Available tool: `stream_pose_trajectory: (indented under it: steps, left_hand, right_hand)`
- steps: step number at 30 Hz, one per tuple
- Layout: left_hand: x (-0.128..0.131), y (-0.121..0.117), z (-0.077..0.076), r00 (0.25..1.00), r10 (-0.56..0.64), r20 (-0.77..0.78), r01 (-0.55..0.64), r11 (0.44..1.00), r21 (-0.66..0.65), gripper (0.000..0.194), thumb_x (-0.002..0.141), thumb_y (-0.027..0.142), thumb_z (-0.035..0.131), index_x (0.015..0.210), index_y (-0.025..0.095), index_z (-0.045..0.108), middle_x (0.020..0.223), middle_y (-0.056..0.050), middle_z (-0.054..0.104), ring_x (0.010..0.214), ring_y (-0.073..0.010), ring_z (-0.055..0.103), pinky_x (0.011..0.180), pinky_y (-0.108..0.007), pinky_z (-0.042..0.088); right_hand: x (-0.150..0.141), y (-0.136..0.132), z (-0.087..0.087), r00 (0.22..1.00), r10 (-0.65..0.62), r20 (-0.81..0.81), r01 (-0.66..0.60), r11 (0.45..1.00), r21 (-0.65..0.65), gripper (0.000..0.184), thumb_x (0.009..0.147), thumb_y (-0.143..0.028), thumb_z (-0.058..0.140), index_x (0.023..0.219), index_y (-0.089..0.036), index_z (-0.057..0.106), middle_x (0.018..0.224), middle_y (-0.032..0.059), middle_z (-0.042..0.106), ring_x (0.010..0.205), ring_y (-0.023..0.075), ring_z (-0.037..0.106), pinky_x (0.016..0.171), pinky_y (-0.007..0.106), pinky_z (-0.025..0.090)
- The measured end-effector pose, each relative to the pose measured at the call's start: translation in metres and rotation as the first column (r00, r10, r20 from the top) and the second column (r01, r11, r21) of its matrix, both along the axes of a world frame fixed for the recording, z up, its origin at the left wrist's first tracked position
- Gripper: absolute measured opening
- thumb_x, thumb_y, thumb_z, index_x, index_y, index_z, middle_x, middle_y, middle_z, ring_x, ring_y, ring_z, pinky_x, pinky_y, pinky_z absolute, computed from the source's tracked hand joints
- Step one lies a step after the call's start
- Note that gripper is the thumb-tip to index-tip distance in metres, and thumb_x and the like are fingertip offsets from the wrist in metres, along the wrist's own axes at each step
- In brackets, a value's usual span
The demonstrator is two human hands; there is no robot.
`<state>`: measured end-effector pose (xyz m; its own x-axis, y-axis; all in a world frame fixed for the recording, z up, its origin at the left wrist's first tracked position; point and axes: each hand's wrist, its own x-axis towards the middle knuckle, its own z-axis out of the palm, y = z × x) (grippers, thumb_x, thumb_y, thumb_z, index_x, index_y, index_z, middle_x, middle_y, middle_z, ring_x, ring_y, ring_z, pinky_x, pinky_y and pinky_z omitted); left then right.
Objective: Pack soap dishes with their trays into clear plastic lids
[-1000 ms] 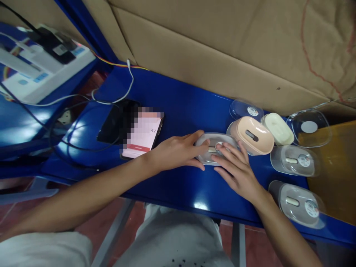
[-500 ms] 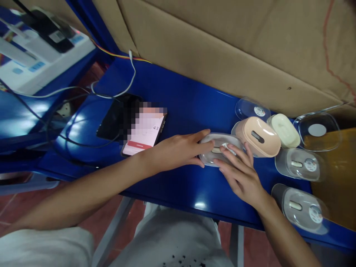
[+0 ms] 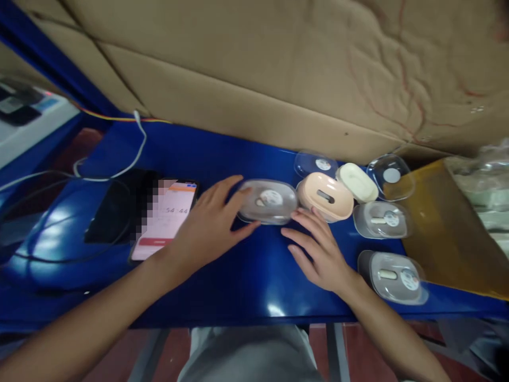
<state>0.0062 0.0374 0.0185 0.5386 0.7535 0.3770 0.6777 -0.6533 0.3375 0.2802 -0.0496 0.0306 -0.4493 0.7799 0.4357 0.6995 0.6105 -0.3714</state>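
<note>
A grey oval box with a clear lid [image 3: 274,211] lies on the blue table, a round sticker and pale slot showing on top. My left hand [image 3: 210,223] grips its left end, thumb along the front edge and index finger over the lid. My right hand [image 3: 318,252] is open, its spread fingertips close to the box's right front corner; whether they touch it I cannot tell. Just right of that box stands a peach box [image 3: 334,204] with a dark slot. Behind are a cream tray [image 3: 358,182] and a clear lid [image 3: 310,165].
Two more lidded grey boxes [image 3: 384,220] [image 3: 393,278] stand at the right, near another clear lid [image 3: 382,178] and a brown carton [image 3: 445,228]. A lit phone [image 3: 167,217] and cables [image 3: 137,148] lie left. A cardboard wall [image 3: 238,79] borders the back.
The view has shifted, bringing more of the right side into sight. My right hand has come off the lid of the grey box to its right front corner. My left hand stays at its left end.
</note>
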Motion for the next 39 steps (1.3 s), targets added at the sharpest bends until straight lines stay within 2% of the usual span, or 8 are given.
stream_pose_trajectory:
  steps: [6,12,15,18,23,27,31,39]
  left_hand:
    - [0.004,0.008,-0.001,0.989,0.143,0.03,-0.146,0.978,0.149,0.063,0.106,0.026,0.061,0.163,0.022,0.037,0.17,-0.024,0.034,0.156,-0.0466,0.042,0.122,-0.065,0.045]
    - [0.021,-0.011,0.0,0.998,-0.033,-0.049,0.041,0.983,0.18,0.055,0.105,0.027,0.064,0.157,0.02,0.049,0.167,-0.024,0.043,0.153,-0.0436,0.047,0.12,-0.061,0.045]
    - [0.031,-0.013,0.002,0.968,-0.197,-0.157,0.226,0.954,0.196,0.054,0.107,0.029,0.062,0.159,0.025,0.05,0.172,-0.021,0.04,0.158,-0.0407,0.042,0.126,-0.063,0.037]
    - [0.04,-0.01,0.004,0.923,-0.265,-0.28,0.322,0.929,0.18,0.048,0.108,0.033,0.061,0.155,0.025,0.056,0.172,-0.019,0.042,0.157,-0.0398,0.045,0.127,-0.066,0.032]
    - [0.042,-0.012,0.01,0.943,-0.026,-0.333,0.107,0.967,0.23,0.031,0.108,0.037,0.06,0.126,0.016,0.074,0.154,-0.022,0.061,0.135,-0.0435,0.063,0.116,-0.066,0.042]
    - [0.037,-0.017,0.01,0.932,0.134,-0.336,-0.054,0.97,0.237,0.032,0.107,0.038,0.06,0.12,0.014,0.075,0.159,-0.022,0.057,0.12,-0.0439,0.068,0.093,-0.058,0.052]
    - [0.032,-0.019,0.011,0.915,0.234,-0.328,-0.127,0.94,0.316,0.031,0.108,0.038,0.058,0.112,0.013,0.076,0.156,-0.022,0.06,0.111,-0.0416,0.07,0.084,-0.054,0.052]
    - [0.059,-0.005,0.043,0.968,-0.045,-0.247,0.124,0.94,0.317,0.033,0.106,0.02,0.052,0.135,0.019,0.067,0.149,-0.016,0.066,0.131,-0.0352,0.066,0.108,-0.053,0.047]
  right_hand:
    - [0.012,0.006,0.002,0.819,-0.563,0.115,0.554,0.826,0.1,0.053,0.107,-0.042,0.06,0.156,-0.024,0.051,0.165,0.0193,0.05,0.158,0.0406,0.042,0.126,0.069,0.034]
    - [0.02,0.016,0.005,0.964,-0.265,-0.008,0.261,0.954,-0.145,0.051,0.112,-0.042,0.049,0.16,-0.026,0.047,0.168,0.0138,0.05,0.16,0.029,0.042,0.134,0.06,0.03]
    - [0.024,0.023,0.008,0.942,-0.32,-0.101,0.313,0.946,-0.083,0.046,0.114,-0.038,0.04,0.157,-0.025,0.05,0.17,0.0123,0.048,0.163,0.0247,0.037,0.136,0.056,0.026]
    - [0.036,0.037,-0.002,0.833,-0.553,-0.012,0.552,0.833,-0.037,0.05,0.113,-0.031,0.036,0.158,-0.013,0.049,0.169,0.0215,0.046,0.163,0.0298,0.037,0.135,0.059,0.027]
    - [0.058,0.06,-0.025,0.636,-0.718,0.281,0.758,0.649,-0.057,0.062,0.104,-0.018,0.041,0.162,0.003,0.037,0.167,0.0374,0.039,0.158,0.0468,0.039,0.126,0.071,0.03]
    - [0.064,0.051,-0.017,0.697,-0.662,0.276,0.703,0.706,-0.085,0.057,0.107,-0.027,0.047,0.157,0.001,0.048,0.143,0.0364,0.064,0.138,0.0487,0.06,0.117,0.073,0.037]
    - [0.059,0.03,-0.002,0.89,-0.38,0.253,0.432,0.879,-0.199,0.033,0.109,-0.038,0.056,0.134,-0.023,0.072,0.119,0.011,0.081,0.114,0.0282,0.075,0.108,0.046,0.052]
    - [0.05,0.02,0.006,0.995,-0.051,0.082,0.072,0.96,-0.272,0.027,0.106,-0.044,0.065,0.127,-0.028,0.072,0.135,0.0069,0.077,0.135,0.0256,0.067,0.112,0.046,0.048]
